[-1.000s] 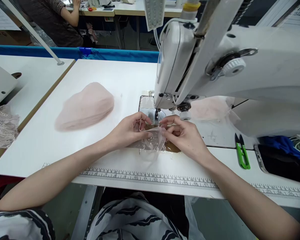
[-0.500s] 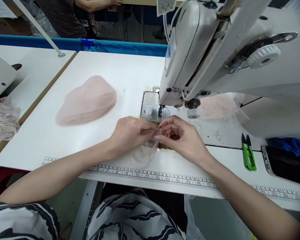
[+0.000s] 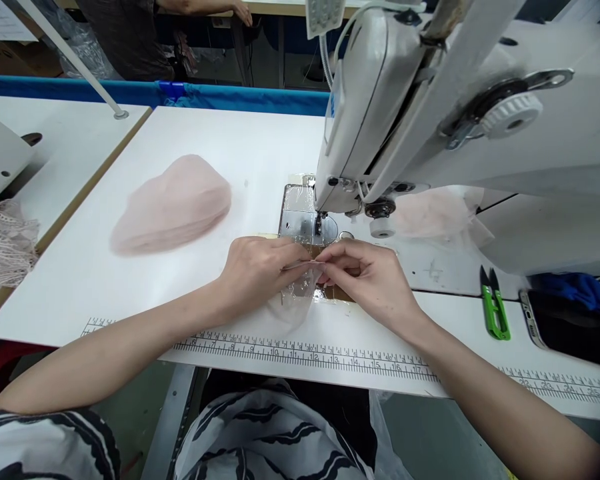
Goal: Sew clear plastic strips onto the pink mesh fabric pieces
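Note:
Both hands meet just in front of the needle area of a white sewing machine (image 3: pixel 360 127). Between them is a thin, sheer piece of pale fabric (image 3: pixel 293 310) that hangs down toward the table. My left hand (image 3: pixel 260 267) pinches its upper edge between thumb and fingers. My right hand (image 3: pixel 367 273) is closed on the same edge, thumb against fingertips, close to the left fingertips. Right behind the fingers lie the metal needle plate (image 3: pixel 297 220) and the presser foot (image 3: pixel 319 223); the fabric is apart from them. The fabric's lower part is see-through and hard to outline.
A pile of pink sheer pieces (image 3: pixel 175 207) lies left; more pink fabric (image 3: pixel 433 213) is under the machine arm. Green thread snips (image 3: pixel 494 307) and a phone (image 3: pixel 570 327) lie right. A ruler strip (image 3: pixel 300 350) runs along the front edge. Lace (image 3: pixel 7 240) sits far left. Another person (image 3: pixel 130 40) stands behind.
My right fingers have closed onto the fabric edge, where they were looser before. The edge now stretches level between both hands. The view has shifted slightly.

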`<state>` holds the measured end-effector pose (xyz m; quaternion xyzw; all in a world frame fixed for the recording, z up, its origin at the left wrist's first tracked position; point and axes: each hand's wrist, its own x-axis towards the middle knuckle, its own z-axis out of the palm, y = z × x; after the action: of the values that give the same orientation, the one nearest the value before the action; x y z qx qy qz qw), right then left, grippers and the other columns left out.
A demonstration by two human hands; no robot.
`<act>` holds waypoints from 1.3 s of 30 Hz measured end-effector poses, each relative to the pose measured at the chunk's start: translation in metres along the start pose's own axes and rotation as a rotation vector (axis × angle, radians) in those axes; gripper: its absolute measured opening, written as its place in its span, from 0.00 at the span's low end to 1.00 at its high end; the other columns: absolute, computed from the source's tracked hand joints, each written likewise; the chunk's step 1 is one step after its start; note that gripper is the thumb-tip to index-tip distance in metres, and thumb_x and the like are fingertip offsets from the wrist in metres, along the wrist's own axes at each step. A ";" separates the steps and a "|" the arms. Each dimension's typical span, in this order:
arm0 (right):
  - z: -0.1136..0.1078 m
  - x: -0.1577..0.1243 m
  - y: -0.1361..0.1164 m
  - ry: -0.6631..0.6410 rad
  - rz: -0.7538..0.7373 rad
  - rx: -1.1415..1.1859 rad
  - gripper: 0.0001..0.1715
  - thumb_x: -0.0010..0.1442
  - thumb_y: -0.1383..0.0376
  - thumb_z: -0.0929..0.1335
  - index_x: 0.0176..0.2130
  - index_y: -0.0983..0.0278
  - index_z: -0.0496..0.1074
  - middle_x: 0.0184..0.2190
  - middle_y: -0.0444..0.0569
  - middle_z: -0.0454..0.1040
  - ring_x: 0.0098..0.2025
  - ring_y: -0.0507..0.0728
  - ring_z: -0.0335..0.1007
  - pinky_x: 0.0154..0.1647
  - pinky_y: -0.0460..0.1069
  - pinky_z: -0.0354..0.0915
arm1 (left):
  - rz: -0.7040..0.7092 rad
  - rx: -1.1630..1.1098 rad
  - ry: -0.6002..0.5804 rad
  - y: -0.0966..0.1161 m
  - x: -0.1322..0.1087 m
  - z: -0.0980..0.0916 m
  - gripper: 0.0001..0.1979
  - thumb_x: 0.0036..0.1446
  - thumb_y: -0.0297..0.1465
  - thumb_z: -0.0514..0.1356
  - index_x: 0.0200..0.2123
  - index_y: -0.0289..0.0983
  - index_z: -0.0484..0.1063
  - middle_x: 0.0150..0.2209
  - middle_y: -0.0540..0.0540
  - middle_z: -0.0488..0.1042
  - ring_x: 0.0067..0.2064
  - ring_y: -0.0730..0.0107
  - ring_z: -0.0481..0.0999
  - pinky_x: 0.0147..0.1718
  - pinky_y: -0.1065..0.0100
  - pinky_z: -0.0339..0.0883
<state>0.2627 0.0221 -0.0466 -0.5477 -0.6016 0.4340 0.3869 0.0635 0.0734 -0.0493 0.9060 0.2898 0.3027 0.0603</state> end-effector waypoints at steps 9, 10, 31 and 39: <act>0.002 -0.003 -0.005 0.038 -0.100 -0.040 0.05 0.60 0.68 0.68 0.35 0.61 0.75 0.30 0.44 0.78 0.30 0.52 0.75 0.28 0.46 0.71 | 0.102 0.050 0.061 0.000 -0.001 0.002 0.12 0.65 0.35 0.60 0.30 0.37 0.74 0.26 0.53 0.79 0.25 0.77 0.76 0.23 0.73 0.62; 0.002 -0.003 -0.006 0.039 -0.121 -0.062 0.05 0.60 0.69 0.68 0.36 0.61 0.75 0.30 0.44 0.78 0.30 0.52 0.75 0.28 0.46 0.71 | 0.108 0.054 0.070 0.000 -0.001 0.002 0.12 0.65 0.35 0.60 0.30 0.37 0.73 0.25 0.53 0.78 0.24 0.77 0.74 0.22 0.73 0.61; 0.001 -0.003 -0.004 0.009 -0.345 -0.188 0.08 0.60 0.74 0.68 0.38 0.61 0.72 0.32 0.41 0.75 0.31 0.48 0.72 0.31 0.43 0.70 | 0.136 0.001 0.137 -0.003 0.000 0.002 0.11 0.65 0.34 0.60 0.30 0.36 0.71 0.24 0.54 0.75 0.23 0.80 0.71 0.22 0.75 0.61; 0.001 -0.003 -0.004 0.014 -0.381 -0.223 0.08 0.60 0.73 0.67 0.40 0.62 0.71 0.33 0.43 0.73 0.31 0.49 0.70 0.29 0.44 0.68 | 0.149 0.018 0.159 -0.003 0.000 0.004 0.11 0.64 0.33 0.62 0.28 0.36 0.70 0.22 0.55 0.73 0.21 0.79 0.67 0.21 0.74 0.60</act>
<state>0.2607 0.0189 -0.0426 -0.4665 -0.7359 0.2801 0.4029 0.0644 0.0761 -0.0531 0.8986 0.2280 0.3747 0.0064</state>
